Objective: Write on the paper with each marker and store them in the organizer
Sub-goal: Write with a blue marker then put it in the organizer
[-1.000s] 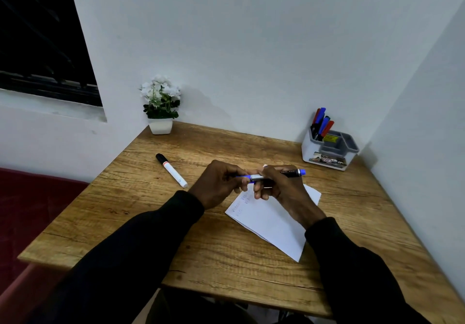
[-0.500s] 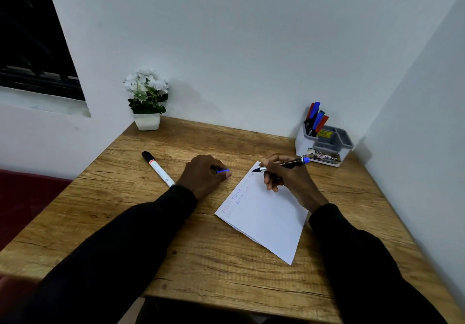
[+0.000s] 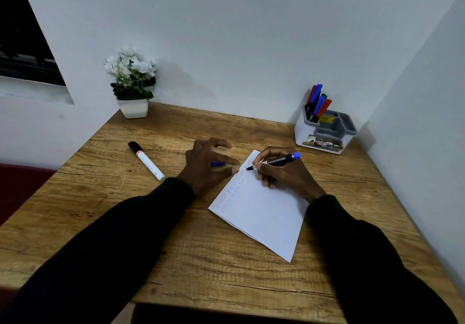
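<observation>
Paper (image 3: 261, 213) is my landmark: it lies turned on the wooden desk (image 3: 176, 260), one corner toward the wall, faint lines of writing already along its upper left edge. My right hand (image 3: 281, 172) grasps the blue marker (image 3: 276, 160) uncapped, tip just above or on the sheet near that far corner; I cannot tell which. The marker's long axis runs from the tip, at the paper's left edge, up and to the right, its blue end aiming toward the organizer (image 3: 324, 132), which stands well beyond the paper's far right. So my right hand is the nearer one for storing. My left hand (image 3: 206, 167) rests just left of the paper, fingers loosely curled around the blue cap (image 3: 217, 164). A white marker (image 3: 146, 161) lies further left, still to be used, I judge.
</observation>
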